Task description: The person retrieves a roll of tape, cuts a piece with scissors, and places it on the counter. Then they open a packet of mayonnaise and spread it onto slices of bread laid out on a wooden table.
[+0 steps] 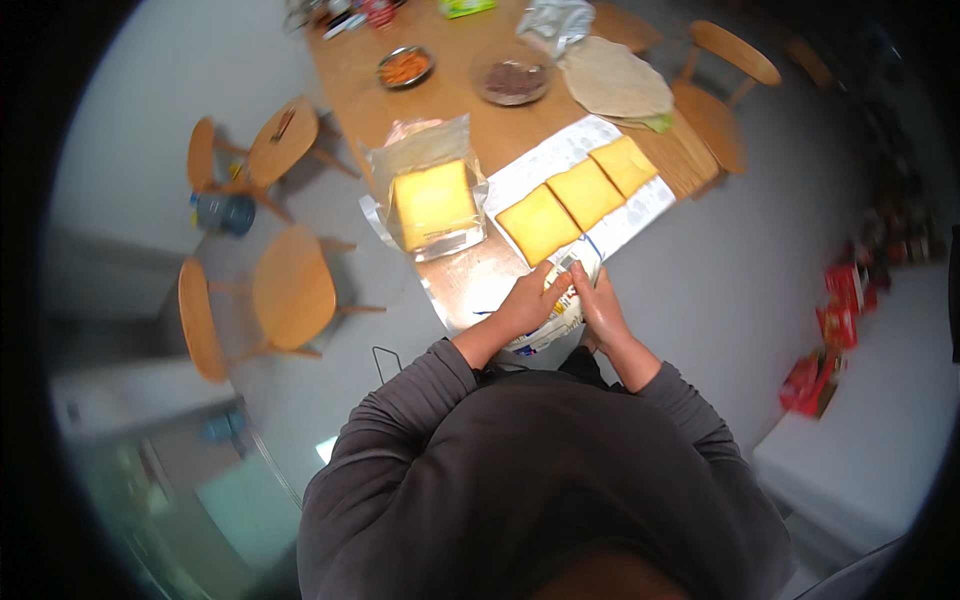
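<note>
Both of my hands grip a printed plastic squeeze pouch [564,319], with its narrow end over the nearest bread slice. My left hand [532,300] clasps its left side, thumb on top. On the other side, my right hand [598,304] presses with its thumb. Three bread slices [585,195] lie in a slanting row on a patterned white paper sheet [517,182]. To their left rests a clear bag [431,142] holding more sliced bread [435,199]. What the pouch contains is hidden.
Farther up the wooden table [450,112] are a metal bowl of orange shreds [405,67], a clear bowl of dark filling [514,79], and round flatbreads [616,79] over something green. Wooden chairs [294,285] stand left of the table, and another chair [709,120] is at the right.
</note>
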The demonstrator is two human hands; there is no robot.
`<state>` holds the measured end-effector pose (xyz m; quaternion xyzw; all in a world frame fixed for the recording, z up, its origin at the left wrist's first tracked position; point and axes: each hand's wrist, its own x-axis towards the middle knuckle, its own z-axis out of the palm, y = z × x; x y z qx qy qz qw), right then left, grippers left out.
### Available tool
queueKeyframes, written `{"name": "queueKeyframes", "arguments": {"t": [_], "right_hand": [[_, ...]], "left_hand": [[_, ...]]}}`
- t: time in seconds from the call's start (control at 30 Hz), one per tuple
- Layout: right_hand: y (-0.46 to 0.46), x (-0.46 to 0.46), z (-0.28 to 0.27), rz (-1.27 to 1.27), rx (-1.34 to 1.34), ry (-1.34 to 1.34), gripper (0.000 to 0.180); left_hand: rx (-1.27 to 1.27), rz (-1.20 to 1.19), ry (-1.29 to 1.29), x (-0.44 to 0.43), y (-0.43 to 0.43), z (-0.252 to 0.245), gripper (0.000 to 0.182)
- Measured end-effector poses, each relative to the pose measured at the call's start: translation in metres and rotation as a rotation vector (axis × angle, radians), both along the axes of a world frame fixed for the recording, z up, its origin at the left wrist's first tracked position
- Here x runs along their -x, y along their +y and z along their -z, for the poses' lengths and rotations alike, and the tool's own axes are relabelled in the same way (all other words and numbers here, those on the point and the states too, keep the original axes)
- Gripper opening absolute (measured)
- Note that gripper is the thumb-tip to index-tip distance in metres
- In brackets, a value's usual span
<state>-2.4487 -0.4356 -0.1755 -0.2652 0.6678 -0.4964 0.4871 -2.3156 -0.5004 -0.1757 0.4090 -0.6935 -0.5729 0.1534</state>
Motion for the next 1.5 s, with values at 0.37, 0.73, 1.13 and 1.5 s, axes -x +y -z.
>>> {"name": "queueKeyframes", "arguments": {"t": [0.37,0.73,1.13,1.5], "right_hand": [[-0.075,0.068,0.041,-0.554,-0.096,0.168,0.059],[-0.121,0.066,0.067,-0.665,-0.142,0.074,0.049],[-0.141,0.048,0.065,-0.672,-0.288,0.124,0.056],[-0.103,0.067,0.061,-0.767,-0.444,0.178,0.052]], "left_hand": [[-0.166,-0.822,0.002,0.088,0.028,0.045,0.057],[-0.331,-1.017,0.04,0.096,-0.004,0.063,0.058],[-0.375,-1.102,0.243,0.087,-0.02,0.071,0.067],[-0.631,-1.069,0.229,0.118,0.026,0.1,0.071]]}}
